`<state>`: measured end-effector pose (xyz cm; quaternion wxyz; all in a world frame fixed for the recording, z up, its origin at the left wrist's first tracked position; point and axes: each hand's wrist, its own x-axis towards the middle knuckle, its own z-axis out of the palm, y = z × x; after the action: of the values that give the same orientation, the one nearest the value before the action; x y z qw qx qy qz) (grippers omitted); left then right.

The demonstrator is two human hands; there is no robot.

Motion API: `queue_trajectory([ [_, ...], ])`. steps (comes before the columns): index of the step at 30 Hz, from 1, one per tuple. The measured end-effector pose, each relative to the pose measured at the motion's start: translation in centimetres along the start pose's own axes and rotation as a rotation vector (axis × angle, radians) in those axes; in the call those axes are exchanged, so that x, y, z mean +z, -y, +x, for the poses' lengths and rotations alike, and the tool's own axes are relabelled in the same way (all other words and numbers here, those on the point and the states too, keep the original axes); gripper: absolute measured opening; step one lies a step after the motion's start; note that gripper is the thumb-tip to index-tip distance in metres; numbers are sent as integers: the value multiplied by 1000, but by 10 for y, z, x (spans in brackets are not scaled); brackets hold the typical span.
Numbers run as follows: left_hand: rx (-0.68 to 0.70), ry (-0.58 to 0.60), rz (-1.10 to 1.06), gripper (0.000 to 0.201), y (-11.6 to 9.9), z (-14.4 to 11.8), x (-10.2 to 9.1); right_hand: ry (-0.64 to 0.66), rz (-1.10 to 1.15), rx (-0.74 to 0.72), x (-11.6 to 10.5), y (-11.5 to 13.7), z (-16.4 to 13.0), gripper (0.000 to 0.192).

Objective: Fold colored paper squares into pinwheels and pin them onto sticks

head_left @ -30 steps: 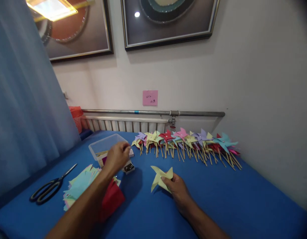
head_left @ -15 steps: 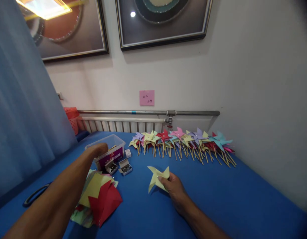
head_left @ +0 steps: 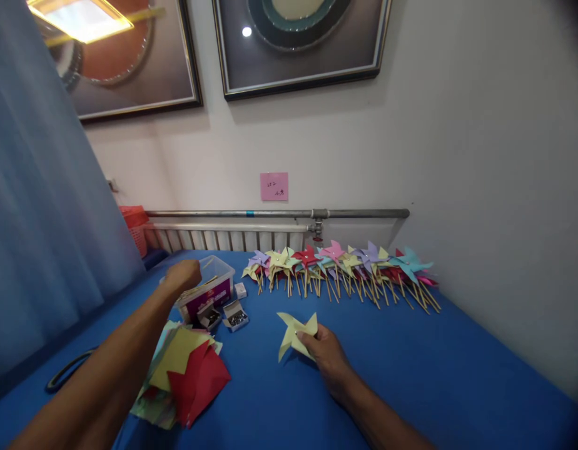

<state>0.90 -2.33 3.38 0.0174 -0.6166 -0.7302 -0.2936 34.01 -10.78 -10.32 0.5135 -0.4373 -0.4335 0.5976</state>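
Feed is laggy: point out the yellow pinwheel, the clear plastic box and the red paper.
yellow pinwheel [head_left: 293, 332], head view, centre fold.
clear plastic box [head_left: 219, 270], head view, right rim.
red paper [head_left: 199, 380], head view, middle of top sheet.

L hand [head_left: 182, 275] extended, curled – R hand [head_left: 327, 353] pinching.

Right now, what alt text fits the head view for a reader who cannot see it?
The right hand pinches a folded pale-yellow paper pinwheel on the blue tabletop, while the left hand reaches into a clear plastic box. Finished pinwheels on sticks line the wall.
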Motion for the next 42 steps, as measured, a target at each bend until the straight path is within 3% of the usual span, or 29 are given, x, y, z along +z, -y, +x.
queue_trajectory([
  [2, -18, -32, 38, 20, -14, -11, -7, -12, 23, -2, 1, 2, -1, 30],
  [4, 50, -52, -59, 27, -35, -31, -2, -39, 42, -5, 3, 3, -3, 28],
  [6, 107, -16, -293, 29, -56, -57, 18, -50, 70, -3, 3, 4, -5, 25],
  [9, 97, 163, -506, 23, -82, -99, 64, -40, 118, 2, 3, 5, -7, 25],
  [12, 50, 227, -555, 18, -93, -131, 101, -70, 141, 4, 0, 6, -6, 26],
  [14, 72, 269, -518, 17, -95, -143, 111, -99, 143, 2, -1, 6, -5, 28],
  [22, 188, 370, -411, 24, -93, -149, 111, -138, 171, 13, -1, 9, -3, 30],
  [27, 137, 443, -527, 24, -95, -151, 119, -130, 173, 35, -1, 8, -2, 35],
  [32, 126, 527, -619, 23, -100, -156, 114, -137, 192, 21, -2, 5, 0, 39],
  [42, 144, 535, -552, 23, -103, -160, 106, -133, 201, -5, -4, 0, 2, 42],
])
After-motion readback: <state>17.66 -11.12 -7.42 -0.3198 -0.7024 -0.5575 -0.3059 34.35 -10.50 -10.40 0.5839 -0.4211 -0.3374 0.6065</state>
